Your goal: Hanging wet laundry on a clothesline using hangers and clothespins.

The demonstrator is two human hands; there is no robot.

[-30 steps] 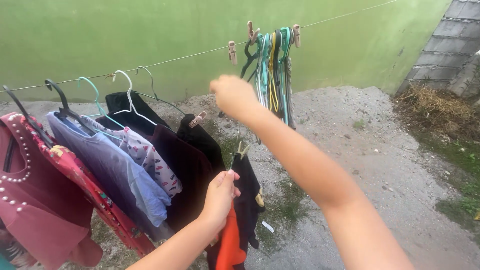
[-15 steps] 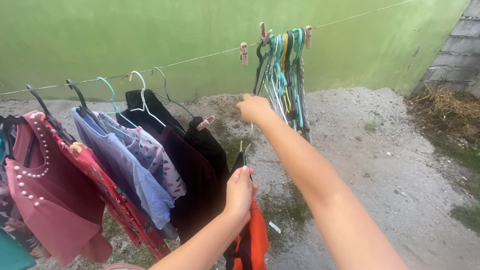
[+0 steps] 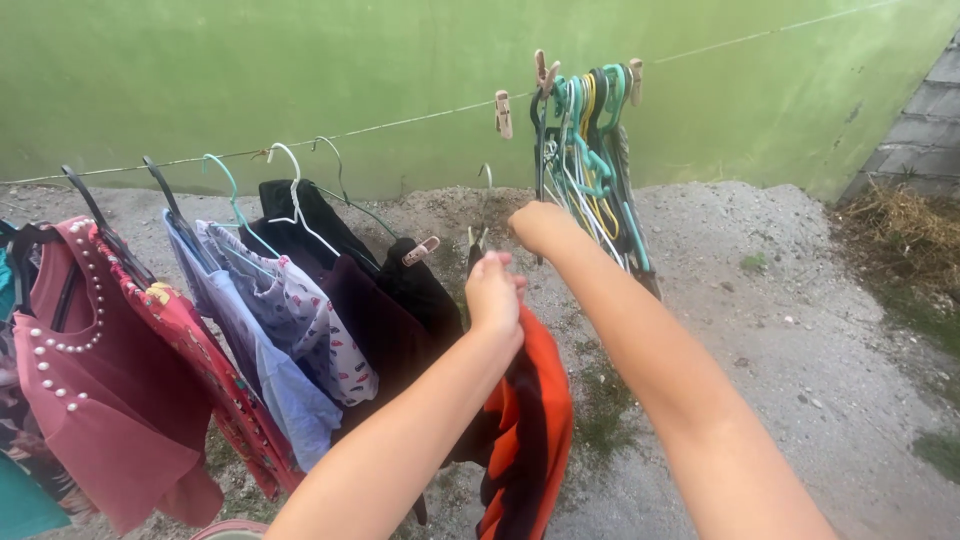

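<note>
Outdoors: a green wall (image 3: 200,70) fills the upper frame, with gravel ground (image 3: 800,330) across the right and lower right. A thin clothesline (image 3: 400,122) runs from mid-left up to the upper right. Hung garments crowd the left half: a red top with pearl studs (image 3: 90,400) at far left, a pale blue shirt (image 3: 270,370), a white printed piece (image 3: 310,330), and dark garments (image 3: 390,310) toward centre. An orange and black garment (image 3: 525,430) hangs at lower centre, its top bunched under the left hand (image 3: 493,288), whose fingers are curled tight on it and on a hanger whose wire hook (image 3: 487,176) rises just above. The right hand (image 3: 538,224), at centre just right of the left, appears closed beside that hanger's top; what it pinches cannot be told. A bunch of empty hangers (image 3: 590,150), teal, yellow and black, hangs upper centre-right, with wooden clothespins (image 3: 503,112) clipped to the line nearby. Risk, as a judgement: the garment could slide off its hanger onto the dirt if the left hand loosens; the hook could miss the line or snag the empty hangers.
</note>
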